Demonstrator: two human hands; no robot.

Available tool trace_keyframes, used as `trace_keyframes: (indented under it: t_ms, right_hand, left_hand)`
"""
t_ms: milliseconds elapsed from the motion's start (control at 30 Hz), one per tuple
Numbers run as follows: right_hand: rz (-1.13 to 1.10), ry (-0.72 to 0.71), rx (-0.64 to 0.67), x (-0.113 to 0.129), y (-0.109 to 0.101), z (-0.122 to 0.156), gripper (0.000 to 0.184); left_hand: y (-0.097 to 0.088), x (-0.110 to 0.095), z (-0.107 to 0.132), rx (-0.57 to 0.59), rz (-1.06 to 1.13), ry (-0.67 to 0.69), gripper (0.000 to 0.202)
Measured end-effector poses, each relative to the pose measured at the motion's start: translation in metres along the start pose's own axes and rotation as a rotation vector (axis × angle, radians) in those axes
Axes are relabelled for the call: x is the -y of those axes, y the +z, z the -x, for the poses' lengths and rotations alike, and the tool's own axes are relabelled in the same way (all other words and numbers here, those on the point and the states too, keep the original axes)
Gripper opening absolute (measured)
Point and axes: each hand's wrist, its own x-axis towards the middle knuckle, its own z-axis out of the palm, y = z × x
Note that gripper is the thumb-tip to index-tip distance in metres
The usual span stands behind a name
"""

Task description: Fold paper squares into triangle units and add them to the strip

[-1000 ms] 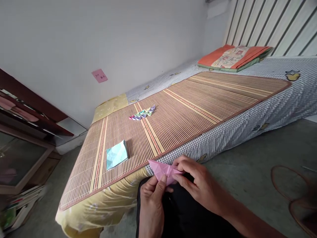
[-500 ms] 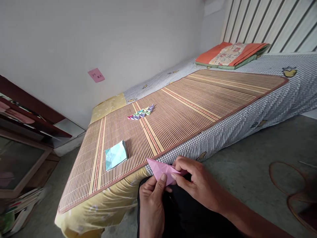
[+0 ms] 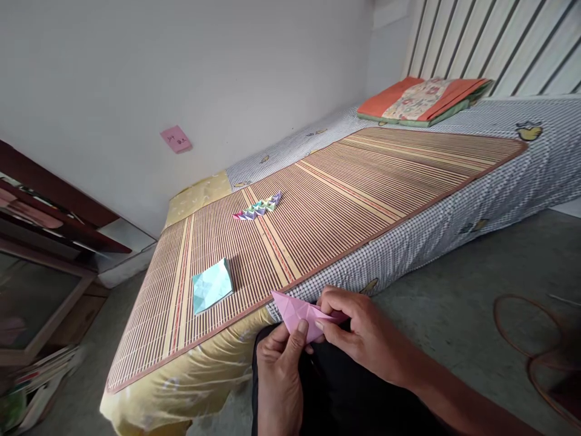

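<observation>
A pink sheet of folding paper [image 3: 295,307], creased and partly folded to a pointed shape, is held above my lap at the bed's near edge. My left hand [image 3: 282,360] pinches its lower edge, thumb on top and fingers beneath. On the paper's right side, my right hand [image 3: 351,318] grips a folded corner between thumb and bent forefinger. Some of that corner is hidden by the fingers. Left of my hands, a light blue creased paper [image 3: 212,287] lies on the bamboo mat [image 3: 336,224]. Farther back rests a zigzag strip of multicoloured folded paper [image 3: 258,208].
A folded orange and floral quilt [image 3: 422,102] lies at the bed's far right end. A pink note [image 3: 176,139] is stuck on the wall. Dark shelving [image 3: 59,206] stands at left, and a brown cable [image 3: 511,348] loops on the floor at right.
The pink paper and both hands have shifted very slightly right. Both hands keep the same grip on it; the other papers have stayed in place.
</observation>
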Motion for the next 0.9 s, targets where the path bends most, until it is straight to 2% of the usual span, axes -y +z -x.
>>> trace_keyframes:
  t_ms: [367, 567, 633, 733, 900]
  right_hand:
    - [-0.044, 0.038, 0.017, 0.0027, -0.0046, -0.0004, 0.027]
    - [-0.227, 0.107, -0.017, 0.0044, -0.0064, -0.002, 0.01]
    - [-0.288, 0.105, 0.02, 0.0055, -0.0073, -0.0032, 0.008]
    - [-0.304, 0.12, 0.101, 0.0058, -0.0063, -0.0046, 0.016]
    - [-0.233, 0.089, 0.001, 0.0023, 0.0017, -0.0059, 0.025]
  left_hand:
    - [0.0006, 0.0043, -0.0012, 0.003, -0.001, 0.023, 0.025]
    - [0.0005, 0.0049, -0.0029, -0.036, 0.001, 0.044, 0.028]
    - [0.0022, 0.0034, -0.003, -0.04, -0.024, 0.054, 0.029]
    - [0.0049, 0.0006, -0.0021, -0.027, -0.079, 0.064, 0.032]
    - [0.0049, -0.0004, 0.001, -0.038, -0.116, 0.089, 0.03]
